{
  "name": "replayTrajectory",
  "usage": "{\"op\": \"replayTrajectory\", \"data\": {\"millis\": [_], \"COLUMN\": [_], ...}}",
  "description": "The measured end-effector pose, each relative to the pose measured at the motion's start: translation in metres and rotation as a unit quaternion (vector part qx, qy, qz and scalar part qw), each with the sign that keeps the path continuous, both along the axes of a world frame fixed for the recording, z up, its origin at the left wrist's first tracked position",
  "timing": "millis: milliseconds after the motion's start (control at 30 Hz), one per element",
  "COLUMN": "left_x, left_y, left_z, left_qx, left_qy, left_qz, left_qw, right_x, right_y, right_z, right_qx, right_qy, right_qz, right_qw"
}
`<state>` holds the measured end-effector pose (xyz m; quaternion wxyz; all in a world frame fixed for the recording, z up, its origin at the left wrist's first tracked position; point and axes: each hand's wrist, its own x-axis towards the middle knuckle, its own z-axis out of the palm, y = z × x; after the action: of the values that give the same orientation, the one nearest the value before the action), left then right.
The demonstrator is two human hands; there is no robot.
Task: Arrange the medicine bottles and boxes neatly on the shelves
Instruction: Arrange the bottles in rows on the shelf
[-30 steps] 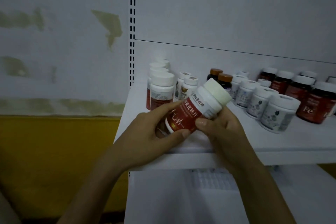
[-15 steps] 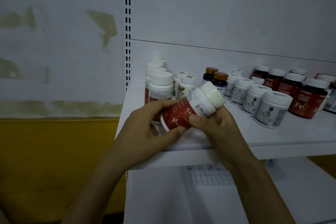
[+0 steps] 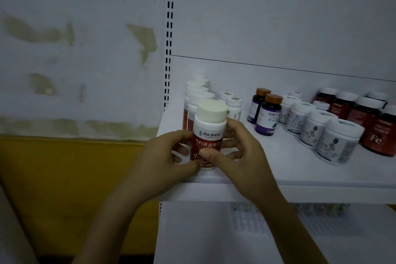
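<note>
Both hands wrap the red-and-white bottle [image 3: 209, 133], left hand [image 3: 165, 156] and right hand [image 3: 240, 152] clasping its sides, upright at the shelf [image 3: 300, 180] front-left edge. Right behind it, a matching row of bottles [image 3: 196, 96] runs back; purple bottles [image 3: 267, 113] and white jars [image 3: 327, 135] stand further right.

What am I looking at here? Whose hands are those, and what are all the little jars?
The camera sits on a person's head, so you see what they see. The left hand and right hand both hold a red bottle with a white cap, standing upright at the front of a white shelf. More bottles like it line up behind. Farther right stand purple bottles with orange caps, white jars and dark red bottles. The person is tidying them into rows.
</note>
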<state>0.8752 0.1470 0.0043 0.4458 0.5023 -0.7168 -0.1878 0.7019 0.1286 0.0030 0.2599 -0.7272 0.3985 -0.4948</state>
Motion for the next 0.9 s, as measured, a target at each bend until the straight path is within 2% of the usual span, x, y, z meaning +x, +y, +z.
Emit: {"op": "replayTrajectory", "data": {"millis": [67,167,333,467,633,700,833,900], "left_x": [0.011,0.019,-0.005,-0.017,-0.023,-0.021,-0.003,0.010], "left_y": [-0.001,-0.010,-0.027,-0.038,-0.040,-0.034,-0.011,0.000], "left_z": [0.005,0.016,0.027,0.024,0.018,0.018,0.023,0.022], "left_qx": [0.019,-0.035,-0.051,-0.065,-0.072,-0.082,-0.115,-0.127], "left_qy": [0.055,0.089,0.041,-0.005,-0.074,-0.041,0.132,0.190], "left_qz": [0.000,0.062,0.085,0.141,0.181,0.184,0.196,0.191], "left_qw": [0.998,0.993,0.994,0.988,0.978,0.979,0.965,0.955], "right_x": [0.000,-0.002,-0.005,-0.008,-0.010,-0.011,-0.010,-0.004], "right_y": [-0.001,-0.002,0.001,0.002,0.004,0.004,0.005,0.003], "right_z": [-0.003,-0.004,-0.008,-0.009,-0.009,-0.009,-0.007,-0.005], "right_qx": [0.008,0.013,-0.003,0.000,-0.006,-0.009,-0.004,0.004], "right_qy": [0.010,0.008,-0.022,-0.050,-0.053,-0.059,-0.038,-0.008], "right_qz": [-0.010,-0.017,-0.045,-0.054,-0.053,-0.054,-0.065,-0.066], "right_qw": [1.000,1.000,0.999,0.997,0.997,0.997,0.997,0.998]}}
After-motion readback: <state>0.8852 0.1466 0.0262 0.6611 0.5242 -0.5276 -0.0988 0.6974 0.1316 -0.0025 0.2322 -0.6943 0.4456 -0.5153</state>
